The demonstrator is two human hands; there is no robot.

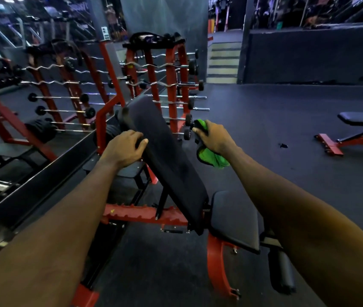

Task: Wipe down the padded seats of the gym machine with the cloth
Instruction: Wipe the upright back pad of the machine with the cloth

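Observation:
An adjustable bench on a red frame [145, 214] stands in front of me. Its long black back pad [167, 156] is tilted upward, and the shorter black seat pad [234, 220] sits lower to the right. My left hand [124, 149] grips the left edge of the back pad near its upper half, fingers curled over the side. My right hand [214, 138] holds a bunched green cloth [211, 157] in the air just right of the back pad, apart from its surface.
A red rack of barbells [171, 89] stands right behind the bench, with a mirror wall [43, 85] to the left. Another flat bench [357, 127] sits at the far right on the dark rubber floor [264, 129]. Steps [223, 63] rise at the back.

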